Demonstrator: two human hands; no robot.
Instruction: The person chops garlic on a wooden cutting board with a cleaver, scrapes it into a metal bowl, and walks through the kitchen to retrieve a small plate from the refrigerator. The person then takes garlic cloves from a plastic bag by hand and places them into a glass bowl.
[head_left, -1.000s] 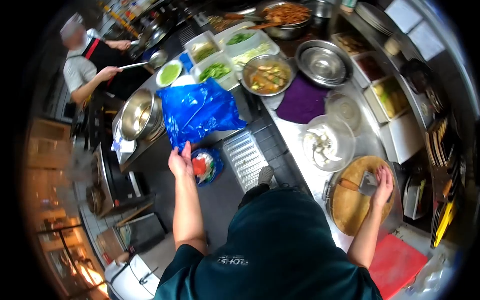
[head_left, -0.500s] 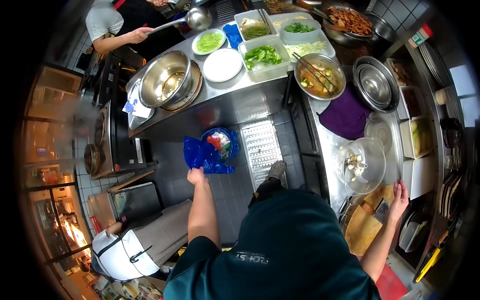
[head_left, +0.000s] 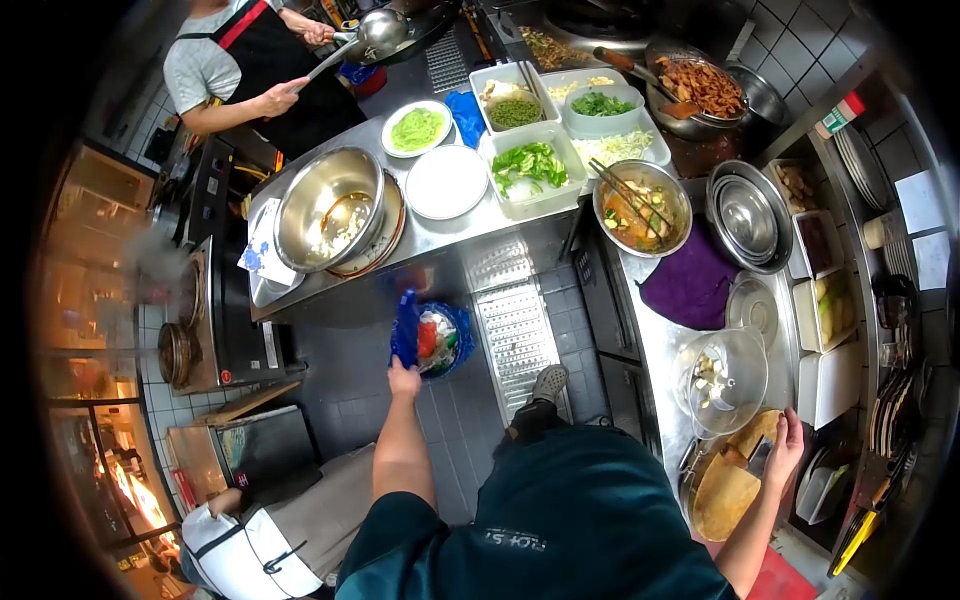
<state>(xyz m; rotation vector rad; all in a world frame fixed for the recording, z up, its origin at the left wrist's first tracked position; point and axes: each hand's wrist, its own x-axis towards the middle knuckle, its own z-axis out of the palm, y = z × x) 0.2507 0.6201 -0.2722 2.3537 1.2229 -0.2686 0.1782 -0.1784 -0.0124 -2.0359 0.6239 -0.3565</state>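
My left hand [head_left: 404, 378] is closed on the edge of a blue plastic bag [head_left: 405, 325], at the left side of a blue-lined bin [head_left: 463, 352] with red, white and green refuse inside. My right hand [head_left: 786, 450] is held with fingers extended and nothing visible in it, beside the right counter. Close to its left a cleaver [head_left: 760, 458] lies on a round wooden chopping board [head_left: 725, 498]. Just above stands a clear round container [head_left: 745, 395] with pale chopped pieces and a blade hub in it.
A steel bowl [head_left: 330, 210], white plates [head_left: 447, 182] and tubs of cut greens [head_left: 530, 170] stand on the front counter. A bowl of soup with chopsticks [head_left: 640, 208] sits at the corner. Another person [head_left: 240, 80] holds a ladle [head_left: 380, 38]. A metal floor grate [head_left: 515, 335] runs underfoot.
The blue bag, spread out left of the bin before, is now gathered upright at its rim. My left hand moved down and slightly right in view. The other person's ladle and pan came further into view.
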